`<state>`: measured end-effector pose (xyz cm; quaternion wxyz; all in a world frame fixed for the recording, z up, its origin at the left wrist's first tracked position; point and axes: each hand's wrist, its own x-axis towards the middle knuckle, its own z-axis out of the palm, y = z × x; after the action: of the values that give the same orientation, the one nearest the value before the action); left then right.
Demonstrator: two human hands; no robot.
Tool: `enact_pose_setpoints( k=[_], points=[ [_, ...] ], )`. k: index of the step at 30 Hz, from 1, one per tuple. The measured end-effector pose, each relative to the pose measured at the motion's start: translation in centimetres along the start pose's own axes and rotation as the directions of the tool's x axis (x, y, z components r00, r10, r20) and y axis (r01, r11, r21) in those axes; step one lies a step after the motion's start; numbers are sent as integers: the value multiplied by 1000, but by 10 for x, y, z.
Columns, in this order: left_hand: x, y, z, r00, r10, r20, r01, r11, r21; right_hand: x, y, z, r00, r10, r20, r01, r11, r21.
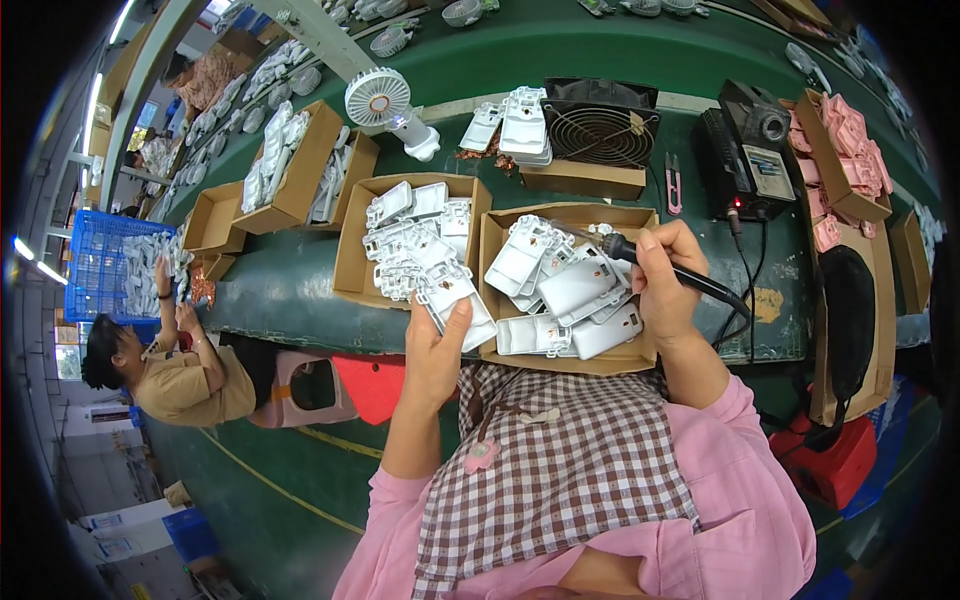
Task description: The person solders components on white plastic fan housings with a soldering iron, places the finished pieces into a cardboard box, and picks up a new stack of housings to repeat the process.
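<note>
I hold a white plastic housing part (pixel 455 300) in my left hand (pixel 435 350), thumb up along its right edge and fingers curled behind it, so it stands tilted at the near rim of the left cardboard box (pixel 352 262). Its long axis runs from my palm up and away toward the box. My right hand (pixel 662 285) is closed around the black handle of a soldering iron (pixel 670 270), gripped like a pen, with the tip pointing left over the right cardboard box (pixel 640 355). The housing part lies to the left of that tip and slightly nearer to me, with a heap of white parts (pixel 565 295) between them; my left hand is the one on it, and the iron is well apart from it.

Both boxes sit side by side on the green bench (pixel 300 290), each heaped with similar white parts. The iron's cord runs right toward a black soldering station (pixel 750 160). Behind the boxes stand a black square fan (pixel 600 130), a small white handheld fan (pixel 385 105) and a stack of white parts (pixel 522 125). Far right, a long box holds pink plastic parts (pixel 850 150). To my left, another person (pixel 180 370) sits at the bench beside a blue crate (pixel 105 260).
</note>
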<state>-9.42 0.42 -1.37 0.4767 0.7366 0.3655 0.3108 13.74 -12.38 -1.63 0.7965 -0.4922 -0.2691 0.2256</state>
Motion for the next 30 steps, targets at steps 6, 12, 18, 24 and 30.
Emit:
enact_pose_setpoints(
  k=[6, 12, 18, 24, 30],
  points=[
    [-11, -6, -14, 986, 54, -156, -42, 996, 79, 0, 0, -1, 1000, 8, -22, -10, 997, -83],
    [-20, -17, -60, 983, 110, -148, -73, 969, 237, 0, -1, 1, 998, -1, -55, -3, 997, -75],
    [4, -30, -144, 991, 69, 118, -117, 871, 477, -4, -1, 2, 999, 2, -50, -5, 998, -63],
    [37, -16, -157, 994, -96, 43, 31, 658, 753, -4, 0, 1, 998, -14, -57, 10, 997, -71],
    [45, -16, -119, 984, -86, 154, -86, 532, 842, -5, -1, 0, 999, -4, -43, 1, 998, -65]
  ],
)
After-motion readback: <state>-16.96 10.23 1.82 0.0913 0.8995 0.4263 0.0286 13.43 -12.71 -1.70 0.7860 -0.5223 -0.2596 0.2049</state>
